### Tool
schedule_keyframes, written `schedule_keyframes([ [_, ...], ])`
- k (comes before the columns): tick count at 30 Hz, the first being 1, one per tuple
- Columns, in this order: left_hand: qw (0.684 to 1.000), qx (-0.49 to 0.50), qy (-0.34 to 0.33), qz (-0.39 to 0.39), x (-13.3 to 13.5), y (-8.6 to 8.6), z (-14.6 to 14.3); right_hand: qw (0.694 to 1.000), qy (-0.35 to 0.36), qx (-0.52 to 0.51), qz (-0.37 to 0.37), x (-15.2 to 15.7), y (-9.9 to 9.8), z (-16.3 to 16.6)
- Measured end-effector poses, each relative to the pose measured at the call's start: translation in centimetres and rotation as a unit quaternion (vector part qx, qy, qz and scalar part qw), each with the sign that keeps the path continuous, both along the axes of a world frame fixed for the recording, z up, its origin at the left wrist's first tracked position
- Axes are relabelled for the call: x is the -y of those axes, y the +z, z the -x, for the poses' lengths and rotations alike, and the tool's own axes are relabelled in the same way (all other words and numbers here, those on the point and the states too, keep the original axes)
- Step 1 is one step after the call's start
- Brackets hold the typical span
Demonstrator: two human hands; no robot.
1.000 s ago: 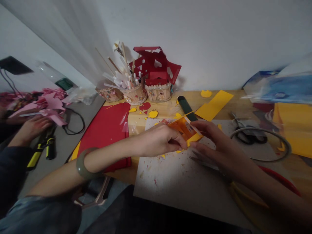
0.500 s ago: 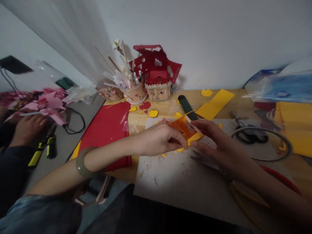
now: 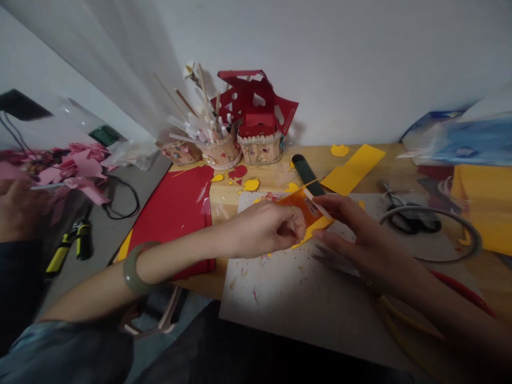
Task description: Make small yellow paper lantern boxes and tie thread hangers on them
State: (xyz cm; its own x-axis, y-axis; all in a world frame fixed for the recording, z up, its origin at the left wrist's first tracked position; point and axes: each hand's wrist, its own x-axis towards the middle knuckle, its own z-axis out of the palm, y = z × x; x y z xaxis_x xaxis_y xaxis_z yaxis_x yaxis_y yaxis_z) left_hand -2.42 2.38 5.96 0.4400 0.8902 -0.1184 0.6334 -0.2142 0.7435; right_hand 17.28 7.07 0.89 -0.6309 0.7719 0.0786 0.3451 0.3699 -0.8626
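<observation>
So here both my hands are pinching the same small orange paper piece point(image 3: 306, 210), held just above the grey cutting mat point(image 3: 304, 298) in the middle of the worktop point(image 3: 372, 178). Left hand point(image 3: 262, 229) grips its near-left edge with thumb and fingers closed on it, while the right hand point(image 3: 348, 226) clamps the far-right end, fingers stretched along it, I'd guess to keep the piece taut and flat. A yellow bit peeks out under the orange. Scissors point(image 3: 404, 216) lie well off to the right, so they're within reach but out of the way. Red paper sheet point(image 3: 174, 210) sits left of the mat, and little baskets point(image 3: 260, 149) with sticks and red cutouts stand by the wall. Another person's hand point(image 3: 16, 208) is busy with pink paper point(image 3: 80, 168) at far left.
</observation>
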Motion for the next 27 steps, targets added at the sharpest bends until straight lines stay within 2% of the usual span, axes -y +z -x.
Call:
schedule_keyframes([
  [12,1.000,-0.011,-0.001,-0.022,0.1,-0.3,0.1,1.000,0.003,-0.007,-0.010,0.0,-0.3,-0.1],
  [20,1.000,0.015,0.006,-0.017,0.1,-0.2,0.1,0.999,0.010,0.000,-0.044,-0.3,-0.6,-0.2],
  [22,1.000,0.007,0.005,-0.018,0.2,-0.1,0.2,0.996,0.014,0.003,-0.088,-0.3,-0.5,-0.3],
  [24,1.000,-0.004,-0.005,-0.024,0.2,0.1,0.4,0.983,0.005,0.015,-0.184,-0.1,-0.2,-0.3],
  [27,0.998,-0.016,-0.042,-0.051,0.4,0.4,0.7,0.935,0.005,0.036,-0.354,0.6,0.6,-0.2],
])
